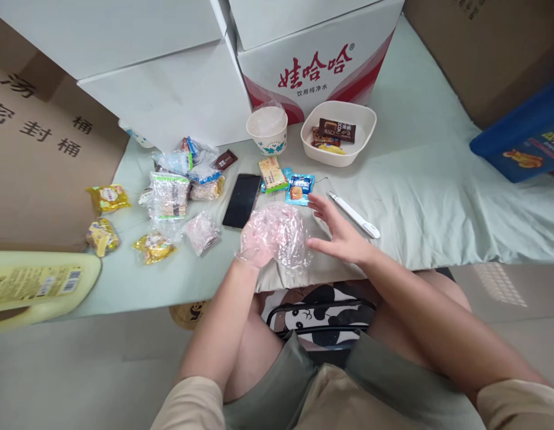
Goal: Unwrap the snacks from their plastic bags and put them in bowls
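My left hand [259, 249] holds a crinkled clear plastic film [283, 236], which covers most of the hand and blurs the outline of its fingers. Just to the right, my right hand [333, 230] is open, thumb and fingers apart, with nothing in it. A small blue snack packet [299, 189] lies beyond its fingertips, beside a yellow and green packet [271, 173]. A black phone [242, 201] rests left of the film. To the right of my right hand is a white utility knife [354, 215].
A paper cup [267, 132] with clear plastic in it and a white bowl [371, 125] of several snacks stand before the white carton [313, 71]. Several wrapped snacks [169, 197] lie at left. A yellow jug [86, 272] sits by the left edge; a blue box [523, 137] is at right.
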A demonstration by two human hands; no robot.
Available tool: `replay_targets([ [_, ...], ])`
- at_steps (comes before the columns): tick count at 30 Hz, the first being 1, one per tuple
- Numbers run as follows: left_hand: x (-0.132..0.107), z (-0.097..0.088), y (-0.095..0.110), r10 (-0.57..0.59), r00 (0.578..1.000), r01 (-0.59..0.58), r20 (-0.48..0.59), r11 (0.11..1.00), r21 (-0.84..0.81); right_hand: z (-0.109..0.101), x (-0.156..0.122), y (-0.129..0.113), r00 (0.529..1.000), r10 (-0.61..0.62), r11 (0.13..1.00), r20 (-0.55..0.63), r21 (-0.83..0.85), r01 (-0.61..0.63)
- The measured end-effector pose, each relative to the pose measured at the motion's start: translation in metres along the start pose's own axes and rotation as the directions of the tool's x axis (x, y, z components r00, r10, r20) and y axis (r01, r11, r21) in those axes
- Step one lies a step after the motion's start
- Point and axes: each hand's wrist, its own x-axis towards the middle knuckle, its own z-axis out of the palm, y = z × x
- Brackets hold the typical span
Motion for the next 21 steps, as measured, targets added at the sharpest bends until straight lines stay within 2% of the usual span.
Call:
replay_targets([
  [3,-0.001,-0.002,0.002,-0.078,0.997,0.078,0.012,0.997,-0.003,0.002,-0.003,0.001,0.983,-0.029,0.990,0.183,0.144,0.002],
  [5,0.000,0.002,0.004,-0.050,0.998,0.050,-0.022,0.999,0.015,0.005,-0.008,0.002,0.972,-0.041,0.982,0.230,0.188,-0.003],
  [7,0.002,0.008,0.006,-0.032,0.997,0.035,-0.065,0.998,0.055,0.009,-0.012,0.003,0.971,-0.064,0.993,0.229,0.114,0.039],
  [10,0.003,0.017,0.006,-0.056,0.990,0.073,-0.132,0.989,0.128,0.014,-0.014,0.005,0.985,-0.101,0.983,0.141,-0.139,0.121],
  [13,0.003,0.019,0.004,-0.099,0.986,0.127,-0.133,0.967,0.220,0.015,-0.011,0.005,0.991,-0.130,0.943,-0.019,-0.312,0.118],
  [18,0.002,0.012,0.008,-0.102,0.986,0.148,-0.135,0.905,0.399,0.005,-0.004,-0.001,0.963,-0.139,0.951,-0.230,-0.303,0.065],
  [21,0.002,0.005,0.013,-0.101,0.986,0.154,-0.133,0.859,0.488,-0.001,-0.004,-0.004,0.956,-0.076,0.972,-0.283,-0.236,0.008],
])
